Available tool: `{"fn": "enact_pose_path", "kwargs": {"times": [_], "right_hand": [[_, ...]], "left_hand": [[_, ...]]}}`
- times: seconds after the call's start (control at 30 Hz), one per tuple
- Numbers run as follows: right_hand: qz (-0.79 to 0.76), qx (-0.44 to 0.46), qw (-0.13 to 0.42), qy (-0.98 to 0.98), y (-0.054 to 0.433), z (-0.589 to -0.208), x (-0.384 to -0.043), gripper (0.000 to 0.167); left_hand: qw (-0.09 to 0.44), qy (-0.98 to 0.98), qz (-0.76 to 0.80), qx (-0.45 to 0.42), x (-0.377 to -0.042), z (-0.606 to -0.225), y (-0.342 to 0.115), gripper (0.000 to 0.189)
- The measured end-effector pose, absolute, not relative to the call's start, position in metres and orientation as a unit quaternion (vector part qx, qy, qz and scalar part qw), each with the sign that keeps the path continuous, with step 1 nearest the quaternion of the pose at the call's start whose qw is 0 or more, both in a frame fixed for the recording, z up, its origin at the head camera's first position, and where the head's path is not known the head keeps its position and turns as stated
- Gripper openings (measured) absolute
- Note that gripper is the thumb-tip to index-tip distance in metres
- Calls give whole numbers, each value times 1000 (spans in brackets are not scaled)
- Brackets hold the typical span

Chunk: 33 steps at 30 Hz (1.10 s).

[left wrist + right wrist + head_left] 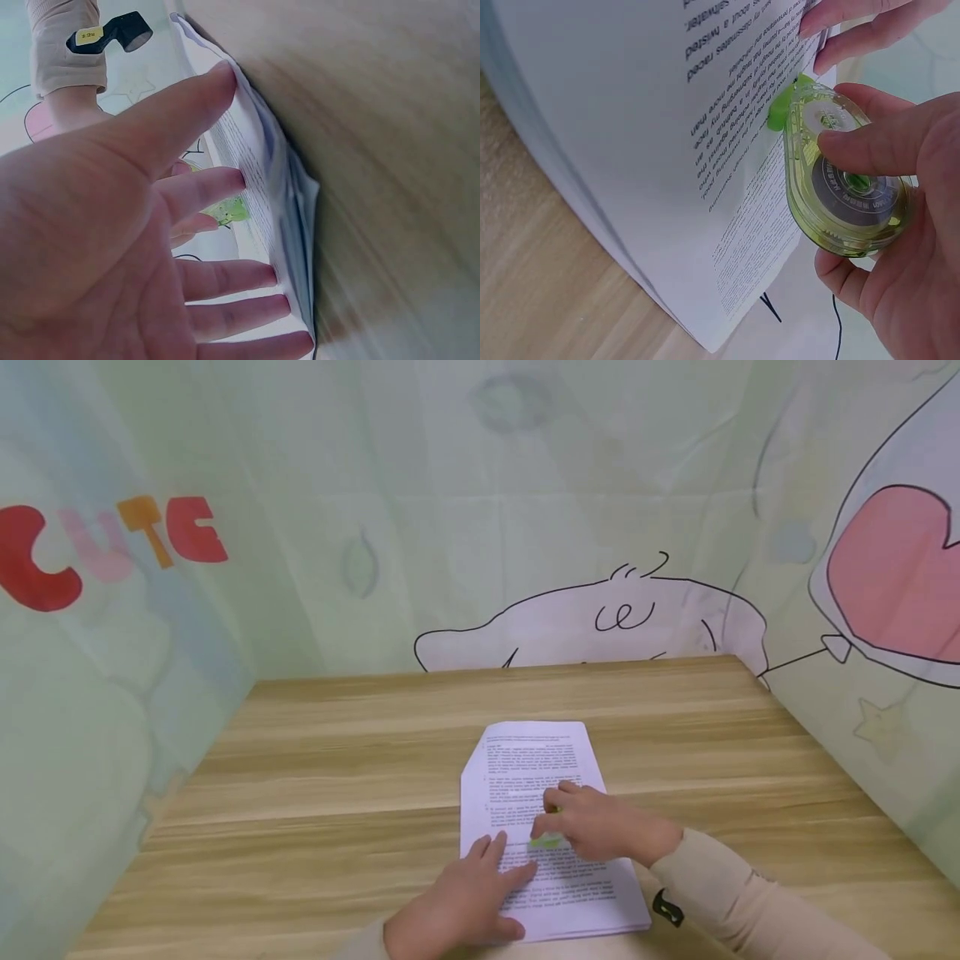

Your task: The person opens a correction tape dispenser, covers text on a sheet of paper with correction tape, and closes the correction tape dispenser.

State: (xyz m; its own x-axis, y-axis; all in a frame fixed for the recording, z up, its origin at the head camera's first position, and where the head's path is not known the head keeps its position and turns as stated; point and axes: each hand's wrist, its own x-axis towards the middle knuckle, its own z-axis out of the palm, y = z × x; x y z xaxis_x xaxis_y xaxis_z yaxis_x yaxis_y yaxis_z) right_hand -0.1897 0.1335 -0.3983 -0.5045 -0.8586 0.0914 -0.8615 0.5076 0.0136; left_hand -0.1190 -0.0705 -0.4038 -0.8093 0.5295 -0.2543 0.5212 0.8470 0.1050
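A stack of printed paper (476,806) lies on the wooden table, its far left corner slanted off. My right hand (600,825) grips a see-through green correction tape dispenser (847,180), thumb on one side and fingers behind. In the right wrist view the dispenser's green tip (781,106) is right at the printed text. My left hand (474,893) rests with spread fingers on the lower left part of the paper. In the left wrist view its fingertips press along the sheets' edge, and the layered pages (292,202) bulge a little there.
The wooden table (315,760) extends around the paper on all sides. Behind and beside it hang printed cloth walls (300,527) with cartoon drawings. A small black device (112,34) with a yellow label sits at the right sleeve.
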Motion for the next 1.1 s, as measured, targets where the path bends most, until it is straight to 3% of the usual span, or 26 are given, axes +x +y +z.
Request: {"fn": "enact_pose_path", "kwargs": {"times": [0.33,0.57,1.1], "right_hand": [[-24,489,34,-871,131,-396,-185,48],[-83,524,91,-843,132,-397,-184,44],[-127,501,84,-852,126,-393,-175,32]], "left_hand": [[139,951,10,276,-117,-402,-70,66],[131,950,5,284,-119,-405,-70,66],[121,952,8,281,-117,-406,-70,66]]}}
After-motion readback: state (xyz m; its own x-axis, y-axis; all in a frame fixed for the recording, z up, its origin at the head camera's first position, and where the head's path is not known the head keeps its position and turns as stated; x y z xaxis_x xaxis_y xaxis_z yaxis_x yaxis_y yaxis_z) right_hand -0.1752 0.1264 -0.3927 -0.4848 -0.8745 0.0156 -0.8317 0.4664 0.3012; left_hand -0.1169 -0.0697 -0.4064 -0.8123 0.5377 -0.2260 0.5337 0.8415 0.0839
